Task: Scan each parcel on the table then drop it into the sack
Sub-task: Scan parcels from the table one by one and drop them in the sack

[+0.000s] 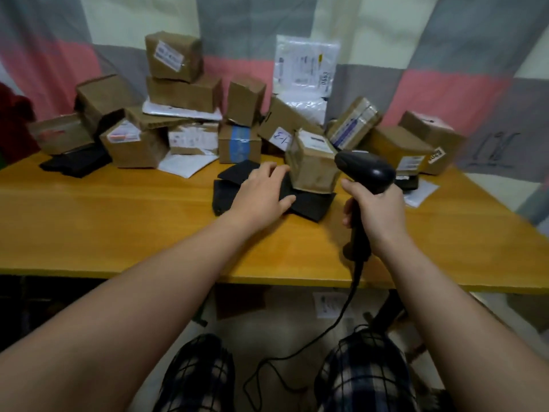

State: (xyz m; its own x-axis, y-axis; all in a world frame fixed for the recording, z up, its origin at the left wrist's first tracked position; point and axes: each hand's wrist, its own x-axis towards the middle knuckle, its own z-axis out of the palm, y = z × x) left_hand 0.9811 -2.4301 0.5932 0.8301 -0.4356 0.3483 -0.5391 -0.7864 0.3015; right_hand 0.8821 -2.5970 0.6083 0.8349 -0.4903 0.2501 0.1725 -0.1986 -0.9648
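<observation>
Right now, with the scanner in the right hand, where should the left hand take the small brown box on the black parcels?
I would grip the small brown box across its front and back walls, coming in from its left with the left hand. That side is free, the scanner crowds its right, and the label lies on top, so leave the top uncovered.

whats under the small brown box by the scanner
Under the box lie black flat mailers, on the table. The left hand rests on them. The part beneath the box is hidden.
</observation>
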